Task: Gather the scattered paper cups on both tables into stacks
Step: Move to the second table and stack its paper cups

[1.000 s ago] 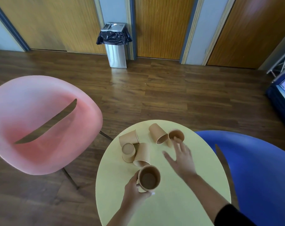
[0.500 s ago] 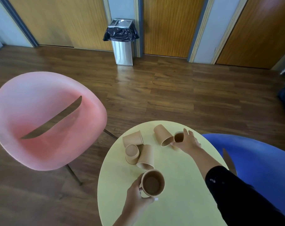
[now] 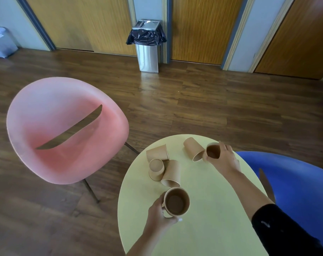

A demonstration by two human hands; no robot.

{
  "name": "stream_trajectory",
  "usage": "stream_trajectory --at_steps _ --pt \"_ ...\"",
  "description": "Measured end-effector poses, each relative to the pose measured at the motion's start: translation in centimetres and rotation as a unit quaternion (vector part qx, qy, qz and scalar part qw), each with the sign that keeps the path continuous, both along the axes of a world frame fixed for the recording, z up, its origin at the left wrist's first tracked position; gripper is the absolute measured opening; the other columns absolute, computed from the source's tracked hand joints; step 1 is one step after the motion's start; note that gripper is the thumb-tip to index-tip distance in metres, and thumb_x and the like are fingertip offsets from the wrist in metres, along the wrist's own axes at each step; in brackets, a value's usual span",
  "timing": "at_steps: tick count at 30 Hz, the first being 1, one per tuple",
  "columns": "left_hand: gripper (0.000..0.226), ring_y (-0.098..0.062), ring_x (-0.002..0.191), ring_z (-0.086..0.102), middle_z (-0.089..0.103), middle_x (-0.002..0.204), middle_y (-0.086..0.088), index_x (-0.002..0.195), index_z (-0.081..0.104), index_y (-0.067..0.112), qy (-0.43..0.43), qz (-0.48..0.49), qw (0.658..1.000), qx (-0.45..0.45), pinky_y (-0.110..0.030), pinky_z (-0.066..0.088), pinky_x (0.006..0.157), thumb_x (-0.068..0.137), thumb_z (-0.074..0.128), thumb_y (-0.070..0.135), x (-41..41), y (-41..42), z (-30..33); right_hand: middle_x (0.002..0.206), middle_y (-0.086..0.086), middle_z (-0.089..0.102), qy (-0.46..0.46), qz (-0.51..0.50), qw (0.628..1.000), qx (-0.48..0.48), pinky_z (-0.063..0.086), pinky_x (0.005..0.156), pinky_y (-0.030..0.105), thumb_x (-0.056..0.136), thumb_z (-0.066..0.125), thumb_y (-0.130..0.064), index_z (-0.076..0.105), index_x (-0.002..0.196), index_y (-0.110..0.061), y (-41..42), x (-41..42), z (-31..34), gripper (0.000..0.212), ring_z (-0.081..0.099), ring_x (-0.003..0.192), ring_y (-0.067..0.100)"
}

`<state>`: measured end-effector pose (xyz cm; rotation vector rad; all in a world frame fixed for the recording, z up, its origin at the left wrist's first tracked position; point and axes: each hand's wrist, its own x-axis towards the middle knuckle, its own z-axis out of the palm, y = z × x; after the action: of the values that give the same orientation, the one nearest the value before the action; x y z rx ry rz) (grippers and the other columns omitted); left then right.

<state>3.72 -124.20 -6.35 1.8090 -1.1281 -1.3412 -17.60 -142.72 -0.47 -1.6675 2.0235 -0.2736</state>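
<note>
blue chair (image 3: 295, 191) cut off at right edge, grey bundle (image 3: 0, 41) cropped at left

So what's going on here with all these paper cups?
A person is tidying brown paper cups on a round yellow table. The left hand holds one upright cup near the table's front, while the right hand grips another cup at the far edge. Four more cups are loose on the table: one on its side beside the right hand, and a cluster of three further left, two tipped over and one standing upside down. A pink chair and a blue chair flank the table.
</note>
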Motion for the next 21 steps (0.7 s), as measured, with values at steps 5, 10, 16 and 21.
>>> stream_trajectory --at_steps 5,10,16,21 --pt "0.067 -0.001 0.088 0.066 0.072 0.096 0.014 0.102 0.059 0.042 -0.026 0.004 1.0 0.005 -0.009 0.048 0.076 0.047 0.089 0.016 1.0 0.4 0.2 0.138 0.0 0.045 -0.01 0.046 0.994 -0.102 0.043 0.095 0.043 0.076 0.068 -0.051 0.035 0.141 -0.023 4.5 1.8 5.7 0.078 0.052 0.116 0.028" --pt "0.065 -0.001 0.088 0.067 0.072 0.093 0.017 0.098 0.061 0.041 -0.041 0.023 0.999 0.012 -0.013 0.051 0.077 0.045 0.089 0.015 1.8 0.7 0.1 0.117 -0.009 0.058 -0.103 0.139 0.97 -0.17 0.051 0.085 0.034 0.061 0.062 -0.068 0.053 0.127 -0.026 10.7 5.3 8.2 0.079 0.062 0.101 0.014" --pt "0.051 0.006 0.074 0.064 0.072 0.089 0.01 0.099 0.063 0.031 -0.031 0.023 0.999 0.03 -0.008 0.045 0.061 0.054 0.084 0.017 1.8 0.5 0.6 0.118 -0.011 0.058 -0.111 0.25 0.941 -0.199 0.054 0.08 0.036 0.06 0.07 -0.06 0.054 0.123 -0.022 15.2 8.2 5.8 0.076 0.063 0.095 0.01" --pt "0.056 0.002 0.083 0.067 0.074 0.091 0.011 0.106 0.065 0.029 -0.011 0.031 0.999 0.02 -0.013 0.05 0.066 0.055 0.083 0.019 1.9 0.5 0.4 0.12 -0.012 0.056 -0.114 0.258 0.939 -0.198 0.052 0.081 0.031 0.059 0.07 -0.06 0.053 0.123 -0.023 14.9 8.4 4.6 0.076 0.061 0.096 0.009"
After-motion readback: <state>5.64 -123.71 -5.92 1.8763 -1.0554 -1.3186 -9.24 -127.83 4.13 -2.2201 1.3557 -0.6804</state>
